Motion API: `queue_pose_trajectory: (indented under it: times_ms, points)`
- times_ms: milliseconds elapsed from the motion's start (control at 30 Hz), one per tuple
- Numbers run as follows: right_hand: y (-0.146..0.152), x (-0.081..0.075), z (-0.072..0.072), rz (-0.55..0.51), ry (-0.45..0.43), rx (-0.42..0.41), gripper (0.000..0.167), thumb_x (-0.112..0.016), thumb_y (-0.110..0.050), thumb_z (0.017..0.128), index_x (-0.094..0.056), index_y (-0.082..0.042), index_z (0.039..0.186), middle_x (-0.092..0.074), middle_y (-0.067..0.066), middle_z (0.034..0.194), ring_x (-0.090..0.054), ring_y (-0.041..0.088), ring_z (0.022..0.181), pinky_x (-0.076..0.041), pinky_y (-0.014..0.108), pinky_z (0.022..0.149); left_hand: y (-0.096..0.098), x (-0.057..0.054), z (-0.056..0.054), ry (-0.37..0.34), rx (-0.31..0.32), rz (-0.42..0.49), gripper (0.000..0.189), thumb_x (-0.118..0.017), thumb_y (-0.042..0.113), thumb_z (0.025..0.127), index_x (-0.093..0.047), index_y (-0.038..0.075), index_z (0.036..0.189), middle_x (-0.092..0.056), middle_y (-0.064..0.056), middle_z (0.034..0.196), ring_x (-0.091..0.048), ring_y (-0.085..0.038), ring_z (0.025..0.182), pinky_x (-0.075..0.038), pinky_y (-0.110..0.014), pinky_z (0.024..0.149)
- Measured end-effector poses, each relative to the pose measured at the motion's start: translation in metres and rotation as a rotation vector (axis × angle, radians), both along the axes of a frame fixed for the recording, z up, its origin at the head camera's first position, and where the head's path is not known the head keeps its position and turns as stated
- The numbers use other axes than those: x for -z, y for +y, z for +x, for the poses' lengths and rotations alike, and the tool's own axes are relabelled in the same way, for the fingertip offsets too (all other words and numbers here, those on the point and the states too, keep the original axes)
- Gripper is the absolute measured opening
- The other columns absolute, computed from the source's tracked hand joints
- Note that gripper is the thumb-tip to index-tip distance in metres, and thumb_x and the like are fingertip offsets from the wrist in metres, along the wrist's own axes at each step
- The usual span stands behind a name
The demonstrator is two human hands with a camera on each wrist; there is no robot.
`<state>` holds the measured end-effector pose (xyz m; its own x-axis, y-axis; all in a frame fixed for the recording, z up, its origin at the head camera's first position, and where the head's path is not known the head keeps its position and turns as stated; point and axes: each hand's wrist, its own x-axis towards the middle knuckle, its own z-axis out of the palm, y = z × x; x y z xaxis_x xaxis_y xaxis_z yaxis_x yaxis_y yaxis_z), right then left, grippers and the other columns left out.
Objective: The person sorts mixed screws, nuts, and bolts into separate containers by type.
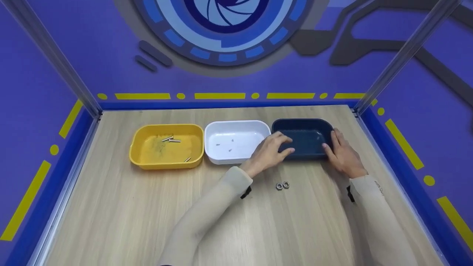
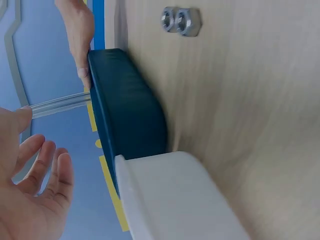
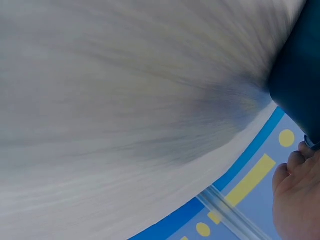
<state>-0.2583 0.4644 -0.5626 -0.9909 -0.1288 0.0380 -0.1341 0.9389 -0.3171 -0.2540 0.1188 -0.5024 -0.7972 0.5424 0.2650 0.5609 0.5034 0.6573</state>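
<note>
My right hand holds the right end of a dark blue tray, its thumb over the near right rim and its fingers along the outer wall. In the right wrist view, that hand shows at the tray's edge. My left hand hovers over the left part of this tray, beside a white tray. Loosely bent fingers with nothing between them show on the left hand in the left wrist view. Two hex nuts lie side by side on the table, nearer me than the dark tray.
A yellow tray at the left contains several small metal pins or screws. A few tiny dark pieces lie in the white tray. All three trays stand in a row on the wooden table, with printed walls around it.
</note>
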Motion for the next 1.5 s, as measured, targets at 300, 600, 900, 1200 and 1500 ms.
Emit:
queue_pose_trajectory:
  times_ms: [300,600,900,1200,1500]
  points:
    - [0.000,0.001,0.002,0.005,-0.007,0.016,0.085,-0.036,-0.055,0.114,-0.010,0.004,0.169,-0.006,0.026,0.178,-0.013,0.051,0.163,-0.019,0.069,0.129,-0.009,0.025,0.020,0.004,0.032,0.074,0.036,-0.071,0.033,0.105,-0.073,0.007,0.130,-0.072,-0.008,0.124,-0.069,-0.021,0.117,-0.055,-0.027,0.103]
    - [-0.001,-0.003,-0.001,0.013,-0.023,0.009,0.086,-0.033,-0.057,0.114,-0.008,0.003,0.169,-0.005,0.027,0.178,-0.012,0.051,0.163,-0.018,0.068,0.130,-0.019,0.047,0.034,-0.058,0.027,0.088,0.036,-0.074,0.032,0.103,-0.073,0.007,0.130,-0.072,-0.005,0.125,-0.070,-0.026,0.111,-0.057,-0.026,0.095]
    - [0.000,-0.002,-0.002,0.011,-0.052,0.012,0.088,-0.033,-0.060,0.113,-0.006,0.001,0.170,-0.001,0.024,0.179,-0.009,0.050,0.164,-0.016,0.069,0.130,-0.022,0.067,0.047,-0.107,0.068,0.073,0.035,-0.075,0.029,0.102,-0.073,0.005,0.128,-0.073,-0.008,0.123,-0.071,-0.023,0.110,-0.057,-0.024,0.097]
    - [0.001,-0.002,0.000,0.004,-0.042,-0.003,0.088,-0.033,-0.059,0.113,-0.006,0.002,0.170,-0.002,0.025,0.179,-0.010,0.050,0.163,-0.016,0.069,0.130,-0.029,0.085,0.051,-0.170,0.133,0.009,0.034,-0.080,0.028,0.098,-0.078,0.008,0.124,-0.078,-0.005,0.119,-0.071,-0.019,0.112,-0.055,-0.024,0.102]
    - [0.000,-0.004,0.000,0.019,-0.027,-0.007,0.087,-0.035,-0.056,0.114,-0.008,0.007,0.168,-0.003,0.028,0.178,-0.012,0.052,0.162,-0.020,0.069,0.129,-0.028,0.092,0.051,-0.200,0.113,-0.061,0.032,-0.084,0.031,0.092,-0.083,0.017,0.121,-0.078,0.003,0.112,-0.068,-0.012,0.104,-0.052,-0.021,0.091]
